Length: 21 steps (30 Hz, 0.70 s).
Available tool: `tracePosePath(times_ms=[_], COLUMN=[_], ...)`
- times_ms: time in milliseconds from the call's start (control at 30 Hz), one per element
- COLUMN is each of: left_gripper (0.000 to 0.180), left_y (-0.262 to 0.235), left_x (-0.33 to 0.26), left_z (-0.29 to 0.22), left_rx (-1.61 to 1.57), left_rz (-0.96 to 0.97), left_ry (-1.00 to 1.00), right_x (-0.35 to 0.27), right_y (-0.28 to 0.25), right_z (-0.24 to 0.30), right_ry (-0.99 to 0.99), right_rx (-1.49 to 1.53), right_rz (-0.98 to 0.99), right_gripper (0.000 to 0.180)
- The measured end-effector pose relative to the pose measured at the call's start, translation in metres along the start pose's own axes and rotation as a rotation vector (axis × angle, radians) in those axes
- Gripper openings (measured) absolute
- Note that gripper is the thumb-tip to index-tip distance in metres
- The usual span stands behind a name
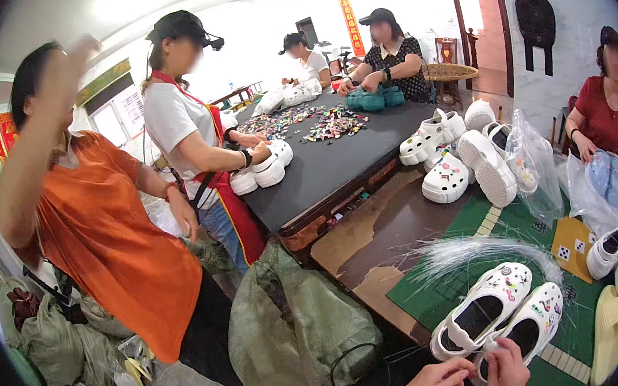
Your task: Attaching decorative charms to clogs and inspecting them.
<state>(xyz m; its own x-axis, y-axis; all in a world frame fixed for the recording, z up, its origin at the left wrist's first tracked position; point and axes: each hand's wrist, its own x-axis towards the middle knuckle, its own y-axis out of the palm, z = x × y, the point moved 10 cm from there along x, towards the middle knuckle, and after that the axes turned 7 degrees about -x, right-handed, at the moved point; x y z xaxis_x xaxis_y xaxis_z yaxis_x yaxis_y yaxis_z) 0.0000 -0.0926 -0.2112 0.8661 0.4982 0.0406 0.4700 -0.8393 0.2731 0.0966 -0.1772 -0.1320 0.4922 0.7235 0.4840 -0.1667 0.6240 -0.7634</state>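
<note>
A pair of white clogs with colourful charms lies in front of me, the left clog (pixel 496 288) beside the right clog (pixel 546 309). At the right clog's heel end, my right hand (pixel 507 369) is closed, its fingers pinching the heel strap. My left hand (pixel 428 384) reaches in from the lower edge, a dark band at its wrist. Its fingertips are pressed together close to the right hand; whatever they hold is too small to make out. Just beyond the clogs lies a bundle of thin see-through plastic strands (pixel 474 257).
Beneath the clogs is a green table top (pixel 440 296). More white clogs (pixel 446 178) and a plastic bag (pixel 536 169) stand farther back; yellow slippers (pixel 610 331) lie at right. A green sack (pixel 292 323) sits left. Several people work around a dark table (pixel 299 171) with scattered charms (pixel 335 122).
</note>
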Motion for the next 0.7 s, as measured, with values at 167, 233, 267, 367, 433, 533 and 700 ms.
tracePosePath(times_ms=[167,233,267,367,433,533,700], left_gripper=[0.036,0.037,0.037,0.039,0.039,0.044,0.041], left_y=[0.016,0.020,0.022,0.036,0.046,0.040,0.042], left_x=[-0.001,0.001,0.001,0.005,0.006,0.002,0.012], left_z=[0.014,0.017,0.019,0.022,0.020,0.004,-0.007], left_rx=[-0.101,-0.176,-0.214,-0.321,-0.352,-0.452,-0.499], left_rz=[0.177,0.209,0.226,0.293,0.349,0.292,0.183], left_ry=[-0.194,-0.263,-0.298,-0.403,-0.453,-0.414,-0.299], right_x=[0.016,0.016,0.014,0.013,0.013,0.020,0.033], right_y=[-0.001,0.003,0.007,0.007,0.008,0.006,-0.003], right_z=[0.004,-0.009,-0.016,-0.025,-0.029,-0.037,-0.071], right_ry=[0.031,0.209,0.293,0.375,0.367,0.340,0.466], right_rx=[0.220,0.362,0.497,0.665,0.680,0.652,0.729], right_rz=[0.111,0.205,0.245,0.302,0.281,0.292,0.116], right_gripper=[0.017,0.016,0.016,0.014,0.013,0.011,0.017])
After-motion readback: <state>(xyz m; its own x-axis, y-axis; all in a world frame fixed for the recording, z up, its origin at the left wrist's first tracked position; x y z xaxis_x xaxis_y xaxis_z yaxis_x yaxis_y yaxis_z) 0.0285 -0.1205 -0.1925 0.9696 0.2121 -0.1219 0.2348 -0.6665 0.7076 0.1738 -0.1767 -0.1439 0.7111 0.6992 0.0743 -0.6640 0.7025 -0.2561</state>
